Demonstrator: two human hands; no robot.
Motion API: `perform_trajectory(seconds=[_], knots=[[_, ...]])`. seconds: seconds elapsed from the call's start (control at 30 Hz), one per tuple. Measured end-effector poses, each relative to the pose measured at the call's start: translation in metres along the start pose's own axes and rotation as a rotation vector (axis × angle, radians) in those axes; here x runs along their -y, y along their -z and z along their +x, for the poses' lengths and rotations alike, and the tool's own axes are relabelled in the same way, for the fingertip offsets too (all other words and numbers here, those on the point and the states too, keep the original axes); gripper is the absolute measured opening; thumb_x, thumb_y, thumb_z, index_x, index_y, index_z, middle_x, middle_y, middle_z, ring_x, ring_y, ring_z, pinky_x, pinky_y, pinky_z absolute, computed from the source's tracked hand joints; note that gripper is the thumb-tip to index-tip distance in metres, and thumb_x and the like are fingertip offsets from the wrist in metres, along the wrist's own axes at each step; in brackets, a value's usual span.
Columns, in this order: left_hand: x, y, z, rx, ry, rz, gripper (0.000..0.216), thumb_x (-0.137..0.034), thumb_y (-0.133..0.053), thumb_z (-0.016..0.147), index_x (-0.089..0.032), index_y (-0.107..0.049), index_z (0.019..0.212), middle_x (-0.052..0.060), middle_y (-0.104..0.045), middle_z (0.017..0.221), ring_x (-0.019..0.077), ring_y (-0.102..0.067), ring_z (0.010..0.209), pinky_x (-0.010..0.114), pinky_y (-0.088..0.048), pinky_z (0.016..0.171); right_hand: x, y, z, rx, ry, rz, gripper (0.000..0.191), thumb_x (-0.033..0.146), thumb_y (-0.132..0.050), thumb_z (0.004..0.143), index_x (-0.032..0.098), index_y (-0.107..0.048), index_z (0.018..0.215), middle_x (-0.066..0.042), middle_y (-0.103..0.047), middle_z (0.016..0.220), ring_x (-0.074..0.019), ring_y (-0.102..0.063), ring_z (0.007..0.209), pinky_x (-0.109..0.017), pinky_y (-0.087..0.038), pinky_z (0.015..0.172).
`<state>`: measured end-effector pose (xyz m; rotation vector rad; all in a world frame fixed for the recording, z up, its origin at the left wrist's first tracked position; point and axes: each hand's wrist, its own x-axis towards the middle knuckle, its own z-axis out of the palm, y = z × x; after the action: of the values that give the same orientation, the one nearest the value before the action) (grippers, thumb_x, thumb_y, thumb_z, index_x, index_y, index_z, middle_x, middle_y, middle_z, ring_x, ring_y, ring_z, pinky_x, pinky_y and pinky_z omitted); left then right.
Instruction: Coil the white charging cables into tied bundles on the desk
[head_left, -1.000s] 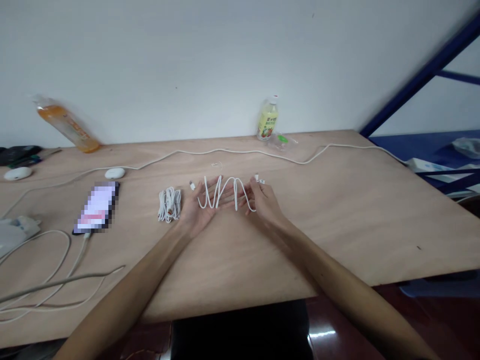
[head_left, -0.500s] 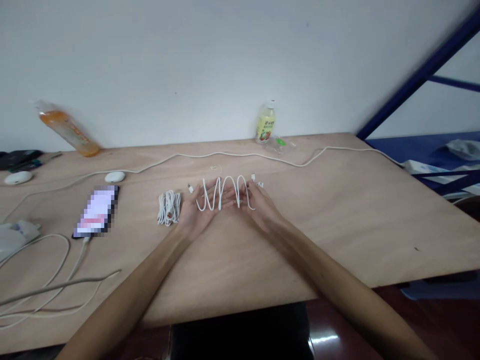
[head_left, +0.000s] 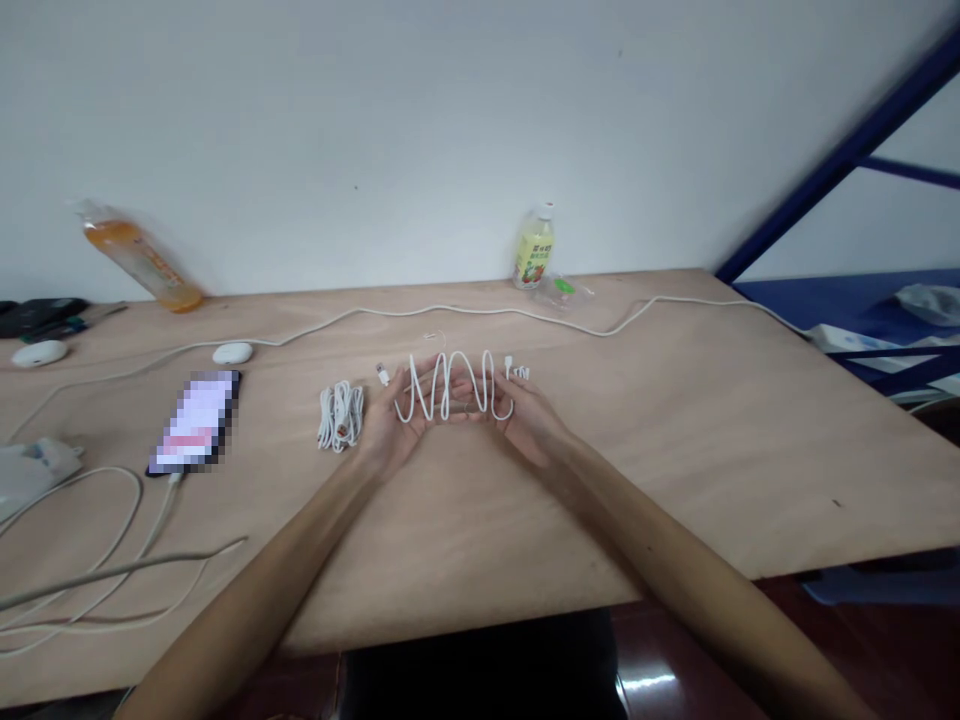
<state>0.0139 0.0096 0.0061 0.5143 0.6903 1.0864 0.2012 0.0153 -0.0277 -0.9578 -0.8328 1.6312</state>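
Note:
A white USB charging cable (head_left: 445, 390) stretches in loose, springy coils between my two hands above the tabletop. My left hand (head_left: 384, 430) grips its left end, thumb on top, with a USB plug (head_left: 383, 374) sticking out past the thumb. At the other end my right hand (head_left: 531, 418) pinches the cable, and a small white plug (head_left: 508, 364) points up by the thumb. The fingers of both hands curve under the coils, palms turned inward. Just left of my left hand lies a tied bundle of white cable (head_left: 341, 415). Another white piece (head_left: 522, 373) shows partly behind my right hand.
On the left are a phone (head_left: 193, 422) plugged into a cable, a white earbud case (head_left: 232, 353) and a tilted orange bottle (head_left: 142, 262). A yellow-labelled bottle (head_left: 534, 250) stands against the wall. A long white cord (head_left: 435, 309) crosses the wooden table (head_left: 712, 430).
The coils have shifted shape slightly, the right-hand loops bending a little more. Both hands keep their hold in nearly the same place. The whole view has moved very slightly.

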Motion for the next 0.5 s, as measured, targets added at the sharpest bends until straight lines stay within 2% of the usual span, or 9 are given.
perform_trajectory(seconds=[0.1, 0.23, 0.5], knots=[[-0.0006, 0.0024, 0.0005, 0.018, 0.008, 0.003, 0.055, -0.03, -0.029, 0.117, -0.013, -0.05, 0.165, 0.022, -0.077, 0.142, 0.0347, -0.077, 0.129, 0.052, -0.068, 0.1, 0.0005, 0.0012, 0.0013, -0.009, -0.018, 0.04, 0.018, 0.036, -0.066, 0.103, 0.024, -0.079, 0.098, -0.008, -0.086, 0.112, -0.024, -0.081, 0.103, -0.033, -0.067, 0.074], [-0.0001, 0.0043, 0.0015, 0.056, 0.039, -0.005, 0.056, -0.028, -0.029, 0.116, -0.017, -0.044, 0.169, 0.02, -0.075, 0.145, 0.0361, -0.076, 0.129, 0.055, -0.069, 0.097, 0.0028, 0.0015, 0.0015, -0.003, -0.039, 0.109, 0.027, 0.028, -0.056, 0.107, 0.023, -0.08, 0.098, -0.008, -0.087, 0.112, -0.0217, -0.081, 0.101, -0.031, -0.066, 0.073], [0.0014, 0.0081, 0.0043, 0.042, 0.058, 0.016, 0.056, -0.031, -0.029, 0.117, -0.012, -0.053, 0.163, 0.023, -0.074, 0.145, 0.0383, -0.077, 0.127, 0.06, -0.065, 0.105, 0.0048, 0.0008, 0.0042, 0.007, -0.099, 0.203, 0.032, 0.022, -0.053, 0.109, 0.018, -0.082, 0.097, -0.011, -0.087, 0.108, -0.0215, -0.081, 0.094, -0.029, -0.065, 0.071]])
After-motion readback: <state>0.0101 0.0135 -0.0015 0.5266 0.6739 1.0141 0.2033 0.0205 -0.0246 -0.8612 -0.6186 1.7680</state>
